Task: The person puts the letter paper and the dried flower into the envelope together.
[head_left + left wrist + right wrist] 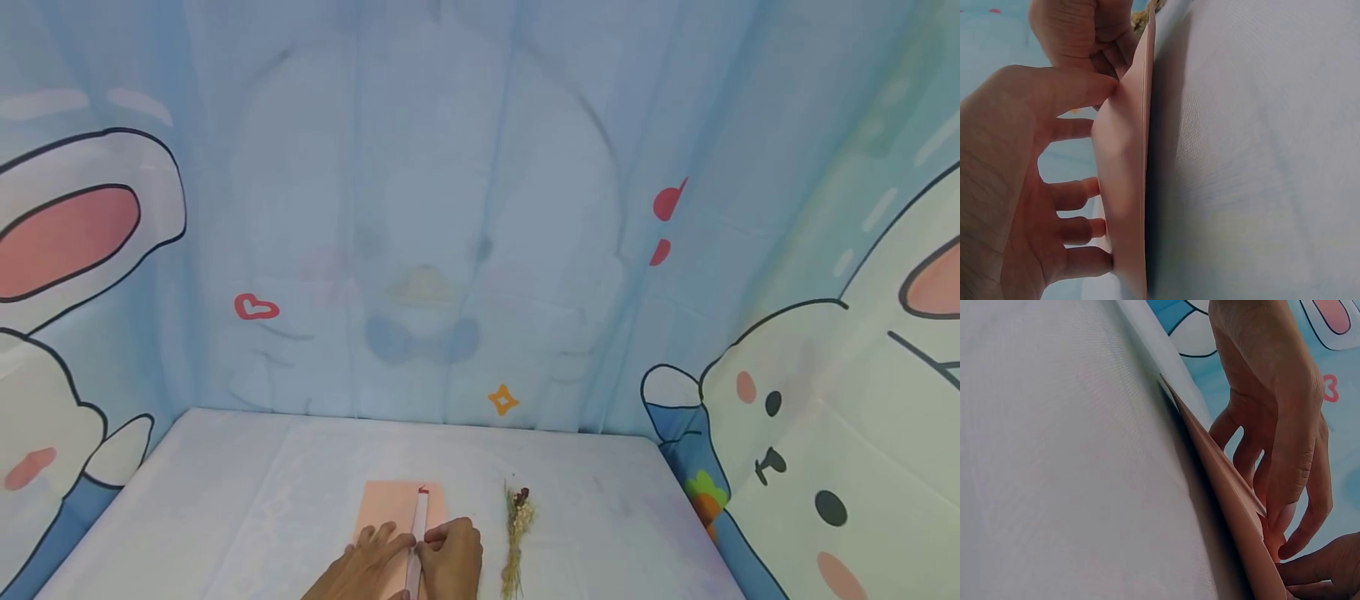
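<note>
- Head view: left hand (363, 563), fingers spread on pink card (388, 502).
- White strip (420, 515): card's right half, between hands, long axis pointing away.
- Right hand (454, 558): fingers curled, seems pinching white strip.
- Dried bouquet (516, 532): right of card.

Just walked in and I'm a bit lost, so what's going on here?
A person is working with both hands on a peach paper on the white table. The left hand has its fingers on the paper; the right hand has its fingers at a white strip lying along it, pinching or pressing, I can't tell which. A dried flower bundle lies to the right.
</note>
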The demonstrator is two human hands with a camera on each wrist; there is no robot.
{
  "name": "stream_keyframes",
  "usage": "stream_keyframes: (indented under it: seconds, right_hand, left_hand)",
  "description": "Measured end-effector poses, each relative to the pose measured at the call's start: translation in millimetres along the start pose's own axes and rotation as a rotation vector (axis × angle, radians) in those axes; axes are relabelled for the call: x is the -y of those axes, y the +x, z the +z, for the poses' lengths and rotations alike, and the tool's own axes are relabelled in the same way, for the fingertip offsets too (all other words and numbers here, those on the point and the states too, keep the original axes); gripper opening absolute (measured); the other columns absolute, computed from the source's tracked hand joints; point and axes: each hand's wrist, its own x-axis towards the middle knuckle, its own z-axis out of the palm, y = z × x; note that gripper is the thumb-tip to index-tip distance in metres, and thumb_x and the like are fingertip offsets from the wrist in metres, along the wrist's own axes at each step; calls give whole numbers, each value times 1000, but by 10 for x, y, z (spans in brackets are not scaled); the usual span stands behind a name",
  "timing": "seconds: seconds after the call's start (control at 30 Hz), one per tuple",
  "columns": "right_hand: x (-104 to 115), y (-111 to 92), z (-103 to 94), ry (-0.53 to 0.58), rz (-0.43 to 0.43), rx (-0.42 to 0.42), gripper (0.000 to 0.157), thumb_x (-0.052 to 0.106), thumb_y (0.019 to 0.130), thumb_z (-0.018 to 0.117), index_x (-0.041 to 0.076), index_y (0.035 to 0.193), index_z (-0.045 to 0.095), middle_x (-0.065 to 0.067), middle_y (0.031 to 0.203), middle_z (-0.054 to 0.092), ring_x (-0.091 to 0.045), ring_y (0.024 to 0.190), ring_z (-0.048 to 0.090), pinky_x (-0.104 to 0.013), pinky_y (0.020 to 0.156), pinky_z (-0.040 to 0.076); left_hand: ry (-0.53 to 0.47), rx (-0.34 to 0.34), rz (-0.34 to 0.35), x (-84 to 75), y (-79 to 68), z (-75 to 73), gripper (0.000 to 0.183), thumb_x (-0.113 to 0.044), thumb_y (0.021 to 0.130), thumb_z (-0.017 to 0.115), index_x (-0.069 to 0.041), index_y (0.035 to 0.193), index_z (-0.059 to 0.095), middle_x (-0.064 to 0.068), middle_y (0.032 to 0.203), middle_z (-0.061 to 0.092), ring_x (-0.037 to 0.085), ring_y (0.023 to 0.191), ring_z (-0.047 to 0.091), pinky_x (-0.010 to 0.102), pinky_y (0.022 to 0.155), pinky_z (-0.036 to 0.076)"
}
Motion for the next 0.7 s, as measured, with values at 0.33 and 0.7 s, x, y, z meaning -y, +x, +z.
stream_keyframes:
  seconds: [0.33,0.7]
  right_hand:
    - [-44,-2,99,7,-42,-3,15,2,82,92,10,75,81,3,63,74,-8,56,66,-28,57,56]
    - [-39,2,148,25,-85,13,14,-4,81,82,9,81,85,3,69,76,-7,63,64,-28,60,53]
  left_hand:
    - [0,6,2,15,1,18,62,-54,104,69,-17,153,57,34,157,53,71,138,49,87,97,45]
    - [115,-4,-9,-6,-30,20,68,-59,106,64,-21,161,53,27,159,56,62,139,55,78,100,51]
